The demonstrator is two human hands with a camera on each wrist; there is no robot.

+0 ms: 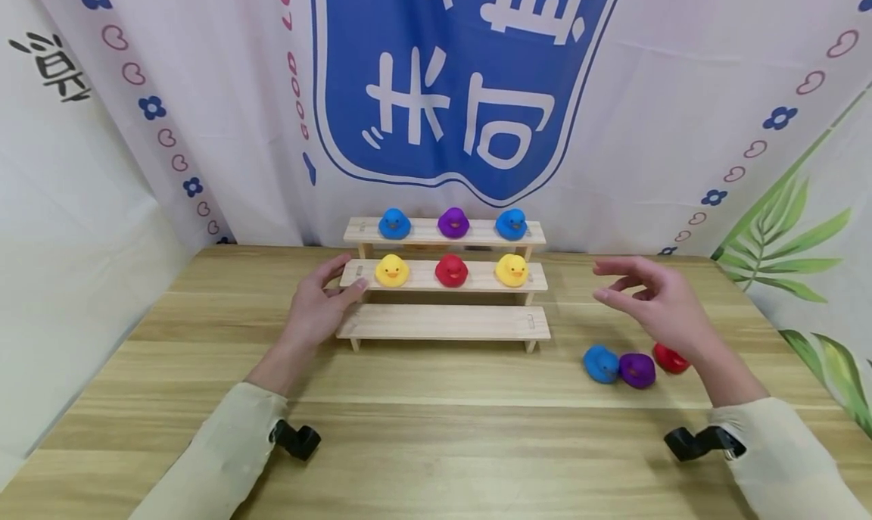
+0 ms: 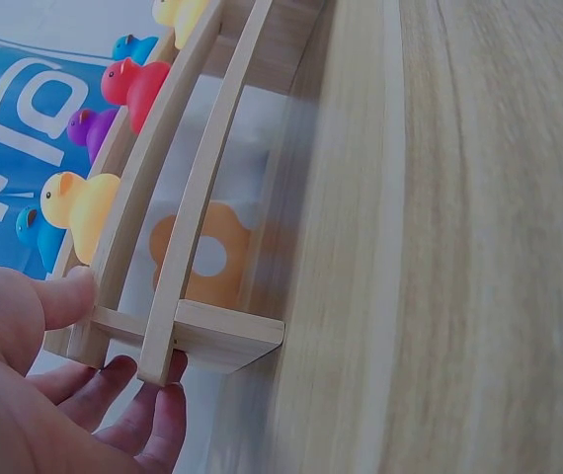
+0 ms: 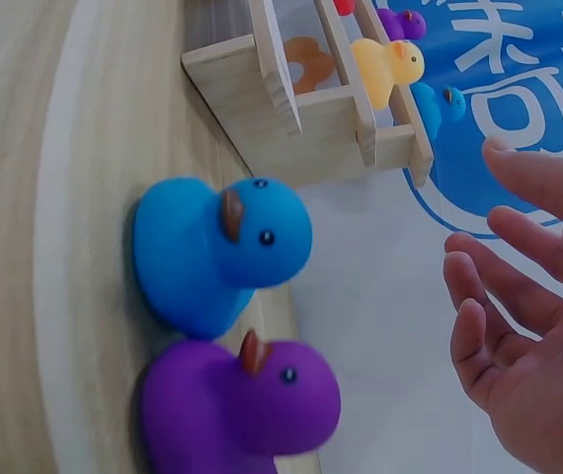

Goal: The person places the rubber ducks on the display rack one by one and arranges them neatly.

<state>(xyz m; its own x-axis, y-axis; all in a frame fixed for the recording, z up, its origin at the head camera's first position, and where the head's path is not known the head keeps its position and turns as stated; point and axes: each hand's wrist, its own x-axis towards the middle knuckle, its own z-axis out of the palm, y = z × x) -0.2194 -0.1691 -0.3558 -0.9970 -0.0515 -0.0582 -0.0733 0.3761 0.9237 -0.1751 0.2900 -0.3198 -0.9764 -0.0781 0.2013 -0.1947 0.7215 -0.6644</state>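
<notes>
A three-tier wooden stand (image 1: 443, 323) stands at the back of the table, and my left hand (image 1: 319, 299) grips its left end. In the left wrist view the thumb (image 2: 67, 296) lies on the middle shelf while the fingers curl about the shelf ends. On the top shelf sit a purple duck (image 1: 453, 222) between two blue ducks (image 1: 394, 223). The middle shelf holds a red duck (image 1: 451, 271) between two yellow ducks (image 1: 391, 271). The bottom shelf is bare. My right hand (image 1: 655, 300), fingers loosely bent, hovers right of the stand and holds nothing.
Below the right hand, a loose blue duck (image 1: 602, 364), a purple duck (image 1: 637, 370) and a red duck (image 1: 671, 358) lie on the wooden table (image 1: 436, 444). The red one is partly hidden by the wrist. A printed curtain (image 1: 225, 126) hangs behind the stand.
</notes>
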